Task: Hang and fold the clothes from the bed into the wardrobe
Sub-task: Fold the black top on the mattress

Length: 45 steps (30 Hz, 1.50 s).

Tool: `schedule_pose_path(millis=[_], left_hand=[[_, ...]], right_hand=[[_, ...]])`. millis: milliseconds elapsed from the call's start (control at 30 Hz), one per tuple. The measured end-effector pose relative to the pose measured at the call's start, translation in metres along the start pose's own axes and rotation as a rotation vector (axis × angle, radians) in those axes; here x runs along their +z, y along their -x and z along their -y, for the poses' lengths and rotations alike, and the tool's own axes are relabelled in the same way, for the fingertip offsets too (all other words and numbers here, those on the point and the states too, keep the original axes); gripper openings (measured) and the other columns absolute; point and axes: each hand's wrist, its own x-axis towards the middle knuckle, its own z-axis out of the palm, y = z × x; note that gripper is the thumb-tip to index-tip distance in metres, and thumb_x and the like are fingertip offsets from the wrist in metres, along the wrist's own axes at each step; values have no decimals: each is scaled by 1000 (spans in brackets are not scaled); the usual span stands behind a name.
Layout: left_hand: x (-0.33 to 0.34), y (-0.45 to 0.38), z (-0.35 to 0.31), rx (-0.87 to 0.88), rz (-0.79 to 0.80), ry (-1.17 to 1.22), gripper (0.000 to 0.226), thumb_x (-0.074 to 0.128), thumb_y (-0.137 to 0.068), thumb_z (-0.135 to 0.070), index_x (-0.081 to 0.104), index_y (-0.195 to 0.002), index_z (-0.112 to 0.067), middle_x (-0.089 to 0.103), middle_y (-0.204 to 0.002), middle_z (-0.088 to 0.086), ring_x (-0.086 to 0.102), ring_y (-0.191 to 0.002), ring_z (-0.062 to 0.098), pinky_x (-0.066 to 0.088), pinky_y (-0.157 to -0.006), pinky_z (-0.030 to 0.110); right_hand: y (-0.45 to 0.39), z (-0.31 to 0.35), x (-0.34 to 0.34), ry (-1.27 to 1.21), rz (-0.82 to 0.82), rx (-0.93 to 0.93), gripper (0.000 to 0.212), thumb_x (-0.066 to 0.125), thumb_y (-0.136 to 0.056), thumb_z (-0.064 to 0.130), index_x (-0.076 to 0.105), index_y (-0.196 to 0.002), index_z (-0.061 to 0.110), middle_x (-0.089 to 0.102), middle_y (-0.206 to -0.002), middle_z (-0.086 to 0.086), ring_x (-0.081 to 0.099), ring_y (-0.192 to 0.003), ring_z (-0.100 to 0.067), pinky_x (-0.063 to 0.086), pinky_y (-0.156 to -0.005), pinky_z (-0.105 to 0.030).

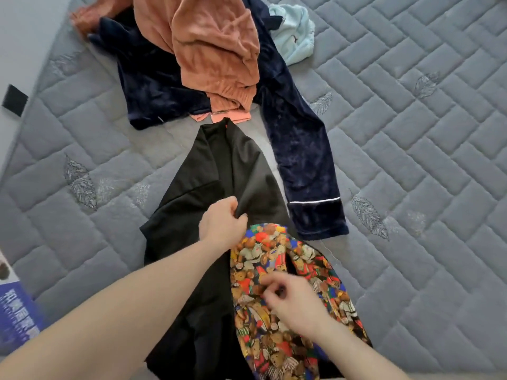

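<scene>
A black garment [192, 215] with a bear-print lining [279, 297] lies lengthwise under both hands. Orange [214, 50], navy [296, 149] and, seemingly, pale blue clothes [293, 37] are heaped beyond them.

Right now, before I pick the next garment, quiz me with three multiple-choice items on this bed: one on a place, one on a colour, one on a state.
1. Where does the orange garment lie?
A. On top of the navy garment
B. Under the black garment
C. Alone at the near edge of the bed

2. What colour is the small garment at the far side of the pile?
A. Red
B. Pale blue
C. Yellow

3. What is the left hand doing?
A. Lying flat on the bed
B. Hanging free
C. Gripping the black garment

Key: 1 A, the orange cloth is heaped over the navy one. 2 B, it shows light blue beside the navy cloth. 3 C, its fingers are curled round a fold of black cloth, while the right hand rests on the printed garment.
</scene>
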Motion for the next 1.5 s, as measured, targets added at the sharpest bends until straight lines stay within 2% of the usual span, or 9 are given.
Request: schedule_pose_path(millis=[167,300,433,533,700,900,1067,1267,1500], left_hand=[[-31,-15,51,-66,435,-167,50,71,-80,-73,60,-98,-27,67,-97,-12,65,-89,10,57,-81,33],[-37,-37,33,-101,231,139,70,72,-71,-79,57,-122,-33,63,-105,-16,62,-96,6,52,-85,31],[-14,-42,16,33,237,25,51,76,-78,-59,55,-115,-31,62,-99,-14,64,-93,11,55,-84,35],[6,-41,25,67,295,-127,27,70,-91,-43,58,-109,-28,66,-98,-8,67,-93,19,60,-84,43],[3,-35,54,-99,176,-109,46,71,-84,-66,53,-108,-32,64,-89,-11,65,-81,10,60,-76,37],[-31,57,100,-143,70,19,63,66,-64,-89,46,-101,-42,57,-86,-18,60,-72,3,49,-60,26],[-28,171,134,-281,208,61,61,72,-57,-79,46,-100,-45,56,-96,-18,60,-71,2,54,-68,33],[11,242,112,-182,465,68,57,69,-69,-69,42,-113,-47,54,-105,-27,58,-87,-6,48,-67,16],[52,219,91,124,699,-60,64,59,-95,-32,40,-155,-38,32,-160,-21,39,-143,6,40,-117,30]], right_hand=[[-52,19,-50,-27,-492,-32,42,72,-86,36,56,-124,46,57,-109,22,63,-80,1,48,-70,-20],[-87,21,-34,82,-239,48,69,70,-84,60,43,-146,44,43,-131,16,59,-106,-2,54,-90,-30],[-104,14,12,162,-131,135,76,67,-91,57,34,-157,38,34,-144,8,49,-128,-15,51,-102,-34],[-110,10,29,268,-186,163,72,62,-97,53,27,-159,40,29,-147,6,43,-130,-16,51,-96,-32],[-103,12,19,183,-198,132,67,60,-96,57,33,-156,40,34,-146,9,49,-129,-13,54,-99,-34],[-26,-37,-10,62,-629,162,74,59,-82,78,46,-142,37,50,-138,14,47,-132,-13,41,-112,-45],[45,-112,-15,263,-290,608,81,48,-86,82,36,-151,37,62,-142,3,56,-133,-27,35,-115,-49],[79,-94,35,139,-193,407,36,61,-92,38,51,-126,34,74,-94,4,73,-86,-24,59,-80,-41],[66,-54,104,70,-48,378,83,58,-87,64,23,-160,47,41,-116,10,48,-119,-13,46,-101,-35]])
